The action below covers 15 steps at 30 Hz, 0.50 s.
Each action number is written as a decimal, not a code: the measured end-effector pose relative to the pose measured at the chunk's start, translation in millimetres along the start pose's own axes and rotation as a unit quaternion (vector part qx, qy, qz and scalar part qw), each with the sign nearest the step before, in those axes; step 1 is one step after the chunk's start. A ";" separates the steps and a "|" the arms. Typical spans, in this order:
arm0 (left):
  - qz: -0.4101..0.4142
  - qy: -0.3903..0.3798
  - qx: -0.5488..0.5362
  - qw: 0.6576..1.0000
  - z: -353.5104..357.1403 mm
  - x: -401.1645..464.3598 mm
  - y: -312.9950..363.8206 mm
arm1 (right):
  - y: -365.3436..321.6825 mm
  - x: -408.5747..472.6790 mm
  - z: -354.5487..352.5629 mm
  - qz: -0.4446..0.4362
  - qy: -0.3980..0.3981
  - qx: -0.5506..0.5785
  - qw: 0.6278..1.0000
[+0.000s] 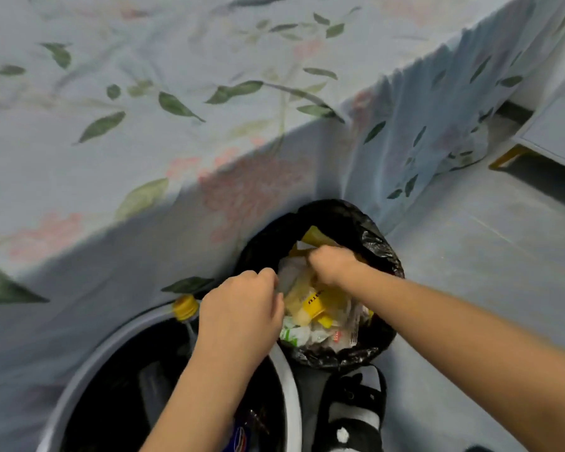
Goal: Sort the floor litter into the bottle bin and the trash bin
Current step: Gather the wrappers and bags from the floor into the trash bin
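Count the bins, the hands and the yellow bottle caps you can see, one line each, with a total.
Bins: 2, the black-bagged trash bin and the white-rimmed bottle bin
Hands: 2, left hand, right hand
Yellow bottle caps: 1
Total: 5

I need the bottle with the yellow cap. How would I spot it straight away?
Find the floral bedsheet hanging down to the floor. Below it sits the round white-rimmed bin, left of the black-bagged trash bin. The clear plastic bottle pokes up at the white bin's far rim beside the left hand; its yellow screw cap marks it.
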State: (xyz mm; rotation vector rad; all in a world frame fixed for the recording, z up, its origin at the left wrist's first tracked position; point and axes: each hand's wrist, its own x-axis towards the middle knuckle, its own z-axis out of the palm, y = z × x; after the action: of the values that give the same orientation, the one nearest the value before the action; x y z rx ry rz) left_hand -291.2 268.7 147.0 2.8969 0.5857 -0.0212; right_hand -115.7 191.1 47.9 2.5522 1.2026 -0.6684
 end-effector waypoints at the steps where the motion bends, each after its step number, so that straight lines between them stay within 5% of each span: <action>1: 0.002 -0.004 0.008 1.000 1.9 -0.8 -4.4 | -3.1 1.1 9.7 0.004 0.039 -0.062 0.997; 5: 0.012 0.021 0.034 0.999 14.4 1.6 -13.3 | -3.7 -6.0 31.0 -0.017 0.187 -0.183 0.965; 9: 0.057 0.014 0.077 0.995 18.1 7.8 -5.7 | 5.2 -6.3 51.0 -0.040 0.068 -0.116 0.990; 15: 0.089 0.035 0.042 0.995 1.7 0.4 0.5 | 11.0 -37.2 25.0 -0.049 0.044 -0.037 0.997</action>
State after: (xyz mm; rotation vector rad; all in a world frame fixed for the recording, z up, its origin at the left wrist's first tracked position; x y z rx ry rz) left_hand -290.6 268.1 145.4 3.0306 0.3436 0.0812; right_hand -135.4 149.4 45.1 2.4989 1.3612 -0.5254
